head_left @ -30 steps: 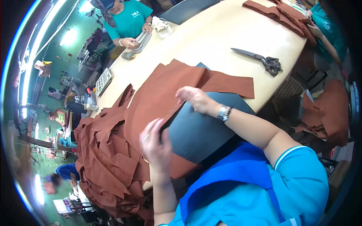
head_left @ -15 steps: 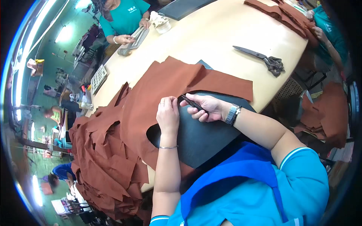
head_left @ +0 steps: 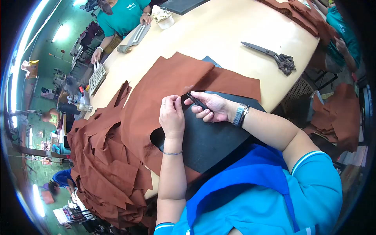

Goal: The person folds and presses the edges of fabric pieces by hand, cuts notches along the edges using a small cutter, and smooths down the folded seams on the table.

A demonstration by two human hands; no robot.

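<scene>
My right hand (head_left: pixel 213 107) is closed around small black thread snips (head_left: pixel 197 101), their tip pointing up and left. Close by on the left, my left hand (head_left: pixel 172 117) has its fingers curled together; whatever they pinch is too small to make out. Both hands are over a large brown leather piece (head_left: pixel 147 98), which has a dark oval opening beside my left wrist. Under my right hand lies a dark grey-black sheet (head_left: pixel 213 145), partly covered by the brown leather.
A heap of brown leather pieces (head_left: pixel 102 160) hangs over the table's left side. Large dark scissors (head_left: pixel 270 56) with wrapped handles lie on the cream table (head_left: pixel 219 35). Across it, a co-worker (head_left: pixel 123 15) touches a slotted frame (head_left: pixel 97 79). Another person (head_left: pixel 342 35) handles leather at right.
My left hand has drawn slightly left, away from the snips. The co-worker across the table has moved one hand from the grey template to the slotted frame.
</scene>
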